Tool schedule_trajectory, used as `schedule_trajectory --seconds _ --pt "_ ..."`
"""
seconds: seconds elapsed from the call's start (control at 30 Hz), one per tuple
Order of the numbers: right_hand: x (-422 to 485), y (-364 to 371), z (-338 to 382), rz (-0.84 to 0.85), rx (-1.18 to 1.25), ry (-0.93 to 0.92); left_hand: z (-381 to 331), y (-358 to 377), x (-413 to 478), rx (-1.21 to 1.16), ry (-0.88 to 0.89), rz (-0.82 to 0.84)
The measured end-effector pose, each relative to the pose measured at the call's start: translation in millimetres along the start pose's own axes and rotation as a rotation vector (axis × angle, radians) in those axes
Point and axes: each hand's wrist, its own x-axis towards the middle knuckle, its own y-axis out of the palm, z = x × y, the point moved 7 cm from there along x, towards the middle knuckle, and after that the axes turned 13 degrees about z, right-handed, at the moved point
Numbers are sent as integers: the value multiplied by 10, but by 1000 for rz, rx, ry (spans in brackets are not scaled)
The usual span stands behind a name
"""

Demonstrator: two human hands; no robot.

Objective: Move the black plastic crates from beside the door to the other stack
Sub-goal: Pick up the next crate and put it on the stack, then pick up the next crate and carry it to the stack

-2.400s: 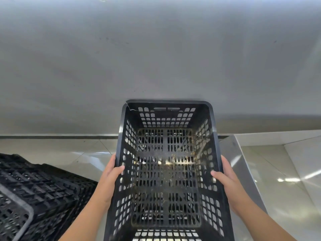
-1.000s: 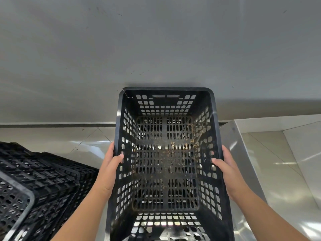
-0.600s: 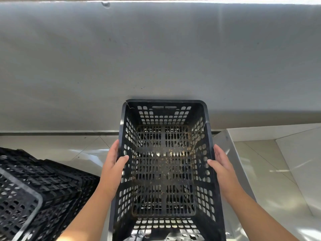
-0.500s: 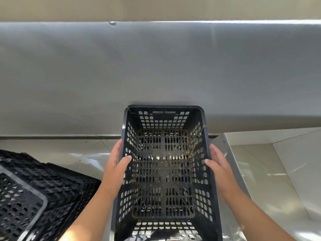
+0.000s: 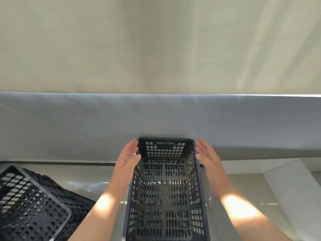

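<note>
perforated black crate (image 5: 165, 190) between open hands (image 5: 127, 158)

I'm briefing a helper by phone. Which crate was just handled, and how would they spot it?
Find the grey wall band. The upright black crate stands against it, open end up, between the open left hand and right hand. Unlike the tipped crates at far left, it stands alone.

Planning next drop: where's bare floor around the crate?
Free: pale tiled floor between the upright black perforated plastic crate and the tipped black crates; also right of it, up to the white ledge. Crowded: bottom left.
</note>
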Motion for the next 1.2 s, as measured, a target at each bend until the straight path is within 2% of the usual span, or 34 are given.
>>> schedule_trajectory --seconds 0.27,0.5,0.67,0.87,1.2 --pt "-212 78 1147 26 21 -222 -1180 -191 -355 16 224 35" --pt "-300 217 1798 119 30 -388 -1838 -485 -799 1 320 -83" --pt "-278 466 2047 264 0 -417 -1915 -634 -1113 -28 290 -219" --pt "-307 1093 2274 430 -19 -426 -1809 -990 -1652 -39 260 -409" --pt "-594 2706 2418 733 -52 -447 -1557 -1916 -3023 -64 277 -650"
